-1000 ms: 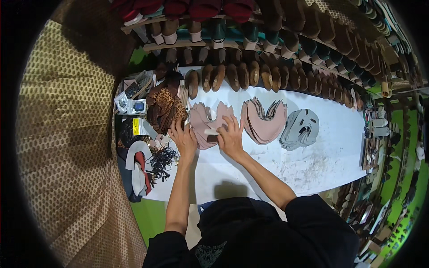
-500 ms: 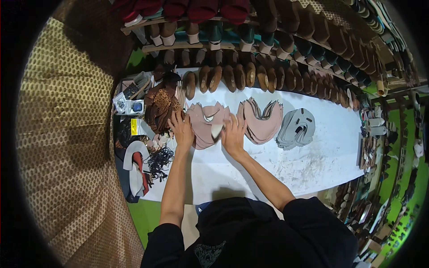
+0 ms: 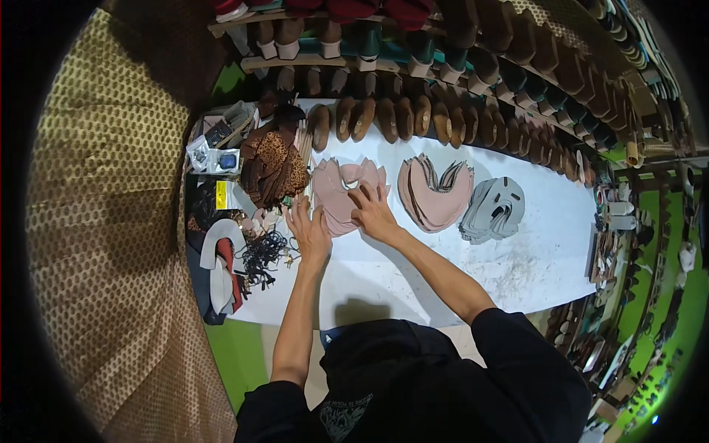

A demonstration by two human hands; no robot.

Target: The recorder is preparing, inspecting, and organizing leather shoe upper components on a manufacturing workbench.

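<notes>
A pile of pink U-shaped shoe upper pieces (image 3: 330,193) lies on the white-topped table (image 3: 443,284). At its lower left edge is my left hand (image 3: 310,235), fingers spread, the fingertips by the pieces' rim. From the right, my right hand (image 3: 375,215) rests on the pile with fingers bent and apart; its fingertips touch the pink surface. Neither hand visibly grips anything. Just right of the pile sits a second stack of pink upper pieces (image 3: 436,201), and beyond that a stack of grey cut pieces with dark slots (image 3: 496,207).
Brown shoe lasts (image 3: 386,119) line the table's back edge, under shelves of more lasts and shoes. On the left are brown patterned pieces (image 3: 273,166), small plastic packets (image 3: 214,159), tangled black cords (image 3: 264,258) and curved white pieces (image 3: 221,244). A patterned curtain (image 3: 111,221) hangs at far left.
The pale flap that stood up beside my right hand no longer shows. My right hand has shifted left onto the pink pile; my left hand sits slightly lower. The whole view has shifted a little.
</notes>
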